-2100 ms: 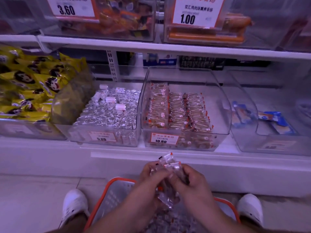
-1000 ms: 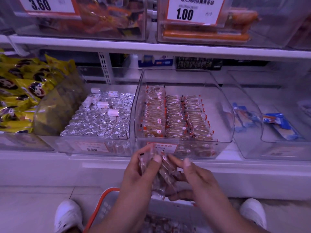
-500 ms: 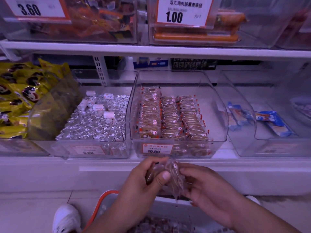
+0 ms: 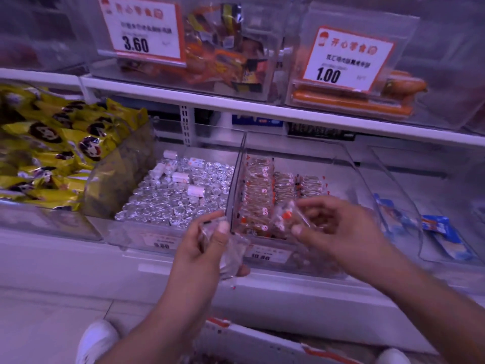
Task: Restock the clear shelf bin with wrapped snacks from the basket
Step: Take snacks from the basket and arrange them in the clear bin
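The clear shelf bin (image 4: 349, 164) stands in the middle of the lower shelf, with rows of clear-wrapped brown snacks (image 4: 258, 191) along its left half. My right hand (image 4: 333, 227) is over the bin's front rim and pinches one wrapped snack (image 4: 284, 216) with a red mark. My left hand (image 4: 207, 243) is in front of the bin's left corner and grips a small bunch of wrapped snacks (image 4: 231, 252). The basket (image 4: 262, 340), white with an orange rim, sits on the floor below my arms, mostly hidden by them.
A bin of silver foil candies (image 4: 173, 200) stands left of the clear bin, yellow packets (image 4: 52, 151) further left. To the right, a clear bin holds blue packets (image 4: 443, 237). The upper shelf (image 4: 262, 111) overhangs the bins. My white shoes (image 4: 94, 340) flank the basket.
Both hands rose from over the basket to the bin's front. They have separated: the right hand carries one snack over the rim while the left keeps the rest.
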`<state>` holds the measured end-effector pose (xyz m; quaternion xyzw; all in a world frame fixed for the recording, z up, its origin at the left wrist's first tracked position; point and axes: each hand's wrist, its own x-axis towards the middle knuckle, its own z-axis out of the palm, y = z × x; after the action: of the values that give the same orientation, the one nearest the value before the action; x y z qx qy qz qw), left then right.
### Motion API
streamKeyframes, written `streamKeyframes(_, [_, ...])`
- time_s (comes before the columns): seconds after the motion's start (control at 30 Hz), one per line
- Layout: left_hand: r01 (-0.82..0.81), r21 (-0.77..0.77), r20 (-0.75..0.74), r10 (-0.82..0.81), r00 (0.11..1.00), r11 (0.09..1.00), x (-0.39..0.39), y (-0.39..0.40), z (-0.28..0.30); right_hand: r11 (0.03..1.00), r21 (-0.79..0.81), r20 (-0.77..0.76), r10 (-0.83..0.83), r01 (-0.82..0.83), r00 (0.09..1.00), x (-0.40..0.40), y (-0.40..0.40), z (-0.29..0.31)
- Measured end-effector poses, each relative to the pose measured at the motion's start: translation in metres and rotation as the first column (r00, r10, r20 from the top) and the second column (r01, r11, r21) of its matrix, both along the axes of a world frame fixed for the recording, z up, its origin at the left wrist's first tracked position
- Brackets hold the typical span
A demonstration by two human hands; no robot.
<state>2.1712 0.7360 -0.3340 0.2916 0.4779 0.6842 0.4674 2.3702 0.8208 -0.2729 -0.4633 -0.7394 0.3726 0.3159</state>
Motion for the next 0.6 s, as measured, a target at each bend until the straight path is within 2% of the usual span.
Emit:
streamKeyframes(0.07, [-0.022,-0.019,0.078,0.023,0.997,1.000,-0.006,0.000,0.004,0.987,0.124,0.271,0.070,-0.107,0.960,-0.023,0.026,0.010])
streamKeyframes(0.13, [-0.014,-0.023,0.123,0.017,0.992,1.000,-0.010,0.000,0.006,0.956,0.101,0.476,0.197,-0.275,0.857,-0.045,0.043,0.010])
streamKeyframes(0.17, [-0.017,-0.024,0.141,0.020,0.990,1.000,-0.013,0.000,0.007,0.938,0.053,0.518,0.266,-0.342,0.813,-0.055,0.047,0.007])
streamKeyframes(0.23, [-0.036,-0.034,0.178,0.042,0.983,0.999,-0.021,0.001,0.008,0.922,-0.009,0.536,0.332,-0.388,0.776,-0.070,0.052,0.001])
streamKeyframes(0.33, [-0.069,-0.052,0.238,0.080,0.968,0.996,-0.033,0.000,0.010,0.946,-0.043,0.466,0.304,-0.322,0.831,-0.077,0.056,-0.004])
streamKeyframes(0.43, [-0.095,-0.038,0.246,0.101,0.964,0.995,-0.037,-0.001,0.012,0.935,-0.137,0.422,0.354,-0.328,0.834,-0.072,0.053,-0.006])
streamKeyframes(0.6, [-0.092,-0.020,0.249,0.094,0.964,0.996,-0.034,-0.004,0.016,0.972,0.018,0.425,0.203,-0.233,0.882,-0.052,0.048,-0.013])
